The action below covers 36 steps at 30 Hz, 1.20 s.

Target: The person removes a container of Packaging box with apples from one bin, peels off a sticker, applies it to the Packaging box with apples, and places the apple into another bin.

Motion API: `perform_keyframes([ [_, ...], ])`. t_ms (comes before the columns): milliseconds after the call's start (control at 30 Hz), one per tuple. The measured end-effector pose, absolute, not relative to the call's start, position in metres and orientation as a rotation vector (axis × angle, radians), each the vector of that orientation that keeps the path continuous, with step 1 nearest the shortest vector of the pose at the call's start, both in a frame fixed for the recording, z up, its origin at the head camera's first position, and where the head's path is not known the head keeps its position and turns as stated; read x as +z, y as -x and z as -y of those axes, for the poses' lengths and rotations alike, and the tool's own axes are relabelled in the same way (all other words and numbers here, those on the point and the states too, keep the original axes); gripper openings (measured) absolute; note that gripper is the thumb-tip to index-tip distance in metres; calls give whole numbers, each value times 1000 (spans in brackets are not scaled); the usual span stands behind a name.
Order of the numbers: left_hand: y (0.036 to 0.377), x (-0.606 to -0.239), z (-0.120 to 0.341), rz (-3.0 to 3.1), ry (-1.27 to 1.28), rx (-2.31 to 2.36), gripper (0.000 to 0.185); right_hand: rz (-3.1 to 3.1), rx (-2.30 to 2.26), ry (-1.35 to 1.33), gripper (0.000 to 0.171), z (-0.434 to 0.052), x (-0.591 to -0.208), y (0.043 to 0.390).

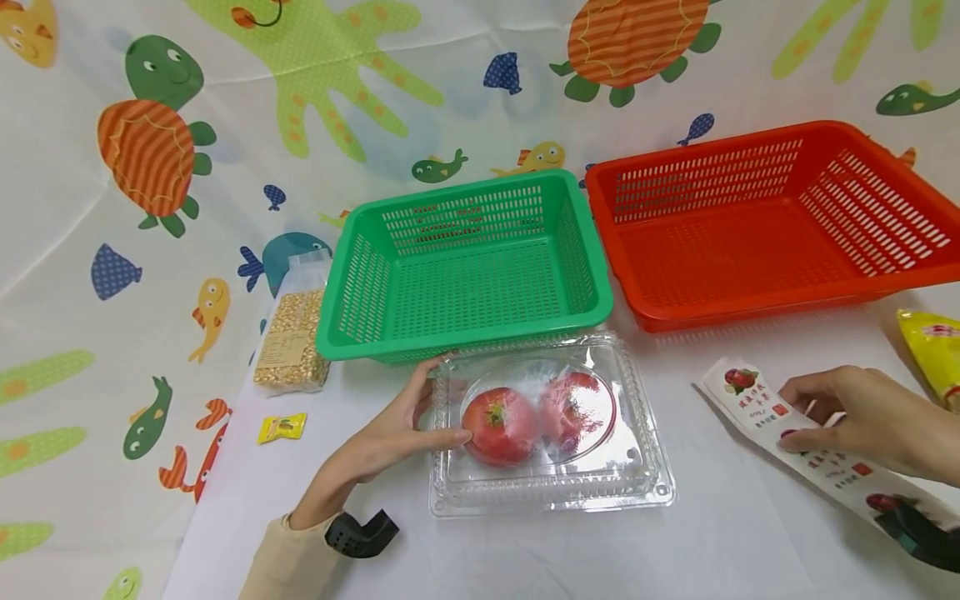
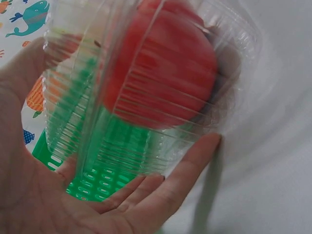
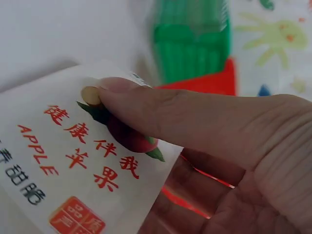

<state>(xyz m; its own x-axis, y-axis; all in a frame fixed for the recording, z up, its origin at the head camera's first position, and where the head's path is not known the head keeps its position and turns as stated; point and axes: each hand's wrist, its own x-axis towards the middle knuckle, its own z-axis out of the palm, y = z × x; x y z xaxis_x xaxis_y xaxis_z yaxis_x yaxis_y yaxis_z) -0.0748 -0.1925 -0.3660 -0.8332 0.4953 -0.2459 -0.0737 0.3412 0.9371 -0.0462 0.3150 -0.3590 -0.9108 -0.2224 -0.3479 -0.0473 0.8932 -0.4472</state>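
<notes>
My left hand (image 1: 397,437) grips the left side of a clear plastic clamshell box (image 1: 637,400), its thumb over the lid near the fruit. Two red, apple-like fruits (image 1: 498,427) show through the plastic. In the left wrist view, one red fruit (image 2: 165,68) fills the box's middle, and my fingers (image 2: 170,197) reach along the far side. On the right, my right hand (image 1: 862,417) pinches a white strip of printed labels (image 1: 757,404), thumb on top. Up close, the label (image 3: 73,161) bears red characters, the word APPLE and a fruit picture partly covered by my thumb.
Behind the box stands a green basket (image 1: 472,342), with a red basket (image 1: 750,312) at its right. At left lie a bag of yellow kernels (image 1: 292,337) and a small yellow packet (image 1: 282,427). A yellow bag (image 1: 933,350) sits at the right edge.
</notes>
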Motion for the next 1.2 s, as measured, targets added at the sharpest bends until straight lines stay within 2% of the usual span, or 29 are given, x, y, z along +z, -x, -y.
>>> perform_keyframes([
  [267,75,-366,193,-2110,-370,1521,104,-2683,-764,320,31,-281,-320,40],
  [567,75,-365,194,-2110,-340,1511,108,-2674,-1277,568,36,-231,-272,70],
  [667,74,-363,195,-2117,-321,1498,108,-2580,-1455,521,36,-212,-255,83],
  [800,70,-358,194,-2140,-268,1454,108,-2497,-1598,335,44,-192,-239,95],
  [933,66,-352,193,-2157,-228,1418,107,-2389,-1687,294,51,-176,-237,105],
  [1200,61,-327,203,-2110,-258,1296,102,-2260,-1718,317,52,-154,-244,112],
])
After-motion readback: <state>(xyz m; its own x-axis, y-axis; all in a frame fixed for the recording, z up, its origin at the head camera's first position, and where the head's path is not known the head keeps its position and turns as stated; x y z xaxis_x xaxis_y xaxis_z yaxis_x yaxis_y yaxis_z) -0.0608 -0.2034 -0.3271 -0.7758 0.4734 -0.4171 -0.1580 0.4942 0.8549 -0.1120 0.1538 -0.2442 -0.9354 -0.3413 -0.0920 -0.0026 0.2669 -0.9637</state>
